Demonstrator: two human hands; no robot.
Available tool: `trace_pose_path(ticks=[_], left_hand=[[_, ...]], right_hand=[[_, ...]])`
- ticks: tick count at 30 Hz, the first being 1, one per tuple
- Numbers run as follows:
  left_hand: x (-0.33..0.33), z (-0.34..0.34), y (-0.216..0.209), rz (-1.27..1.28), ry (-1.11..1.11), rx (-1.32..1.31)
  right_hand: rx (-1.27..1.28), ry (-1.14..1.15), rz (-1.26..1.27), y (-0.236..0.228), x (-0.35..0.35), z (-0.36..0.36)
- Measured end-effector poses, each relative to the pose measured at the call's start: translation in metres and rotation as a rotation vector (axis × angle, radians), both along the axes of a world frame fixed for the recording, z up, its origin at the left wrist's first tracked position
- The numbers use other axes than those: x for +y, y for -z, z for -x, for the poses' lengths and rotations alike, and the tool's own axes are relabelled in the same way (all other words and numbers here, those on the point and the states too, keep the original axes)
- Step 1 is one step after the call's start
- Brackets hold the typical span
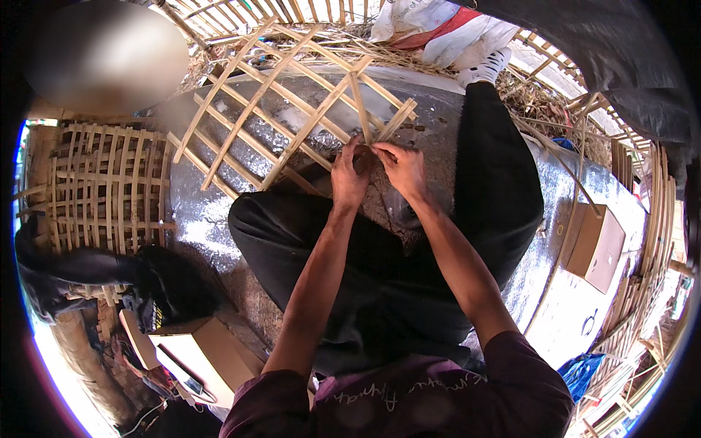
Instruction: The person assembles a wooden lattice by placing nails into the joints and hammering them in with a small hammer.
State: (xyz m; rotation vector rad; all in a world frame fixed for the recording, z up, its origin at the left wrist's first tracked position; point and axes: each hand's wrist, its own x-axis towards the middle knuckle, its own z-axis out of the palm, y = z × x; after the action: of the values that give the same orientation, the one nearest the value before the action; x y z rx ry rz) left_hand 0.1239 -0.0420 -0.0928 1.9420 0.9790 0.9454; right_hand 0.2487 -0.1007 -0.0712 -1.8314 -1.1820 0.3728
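A lattice of crossed bamboo strips [314, 123] spreads out beyond my knees, reaching up and to the left. Its near right corner is where both hands meet. My left hand [350, 174] is closed at that corner, thumb and fingers bent around the strip ends. Close beside it, my right hand [401, 169] pinches at the same spot with thumb and forefinger. A slanting bamboo strip [361, 109] runs down to my fingertips, and another short strip [396, 121] angles in from the right. The exact crossing under the fingers is partly hidden.
I sit on a shiny silvery sheet [208, 226], legs in black trousers folded around the work. An open cardboard box [226, 358] stands at lower left, another box [595, 244] at right. A woven bamboo panel [109, 182] lies left; white sacks [438, 33] lie at the far side.
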Motion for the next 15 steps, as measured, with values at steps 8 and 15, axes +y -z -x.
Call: trace_pose_path(ticks=[8, 15], left_hand=[[0.0, -0.012, -0.001, 0.095, -0.056, -0.058], [0.0, -0.008, 0.004, 0.115, -0.121, -0.099]], right_hand=[[-0.009, -0.052, -0.189, 0.004, 0.001, -0.004], [0.088, -0.057, -0.033, -0.054, -0.018, -0.012]])
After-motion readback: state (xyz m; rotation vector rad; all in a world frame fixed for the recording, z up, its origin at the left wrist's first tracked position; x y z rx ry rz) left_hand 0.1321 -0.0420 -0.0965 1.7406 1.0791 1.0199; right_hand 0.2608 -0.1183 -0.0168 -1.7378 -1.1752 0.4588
